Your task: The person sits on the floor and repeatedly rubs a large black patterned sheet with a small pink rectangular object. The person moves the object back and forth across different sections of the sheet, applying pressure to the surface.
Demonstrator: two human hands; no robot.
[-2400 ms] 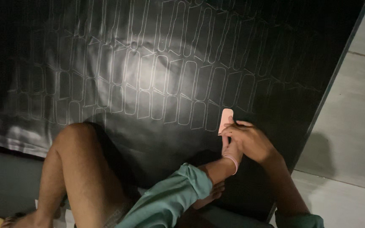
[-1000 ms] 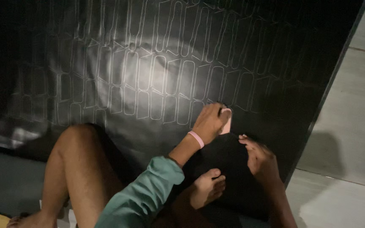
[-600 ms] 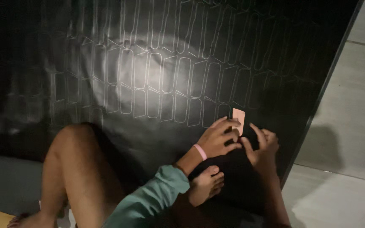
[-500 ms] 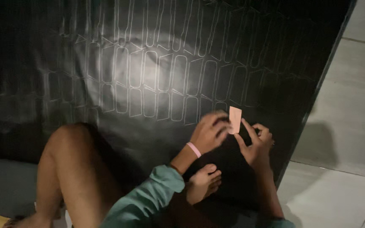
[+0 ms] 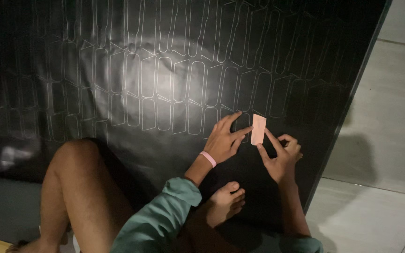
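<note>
Closest to the camera is a bent bare knee on the left side, and a green sleeve in the middle. Just past the sleeve is a bare foot with its toes resting on a big black sheet.

A little farther out are the two hands. The left hand has a pink band round its wrist. Its fingers are spread out flat on the black sheet, and the tips reach toward a small pink card. The longest fingertip comes right up to the left edge of the card. This hand is open and is not wrapped round anything.

The right hand is just under and to the right of the card. Its first finger points up and touches the bottom part of the card, pressing it down on the sheet. The other fingers are curled in. It is too dark to tell if they hold something small.

So the pink card lies flat on the black sheet, standing tall, right between the two hands.

Farther up, the sheet is covered with rows of thin white drawn shapes, like long boxes with narrow tops. The card sits at the end of the lowest row.

On the far right is a pale tiled floor.
</note>
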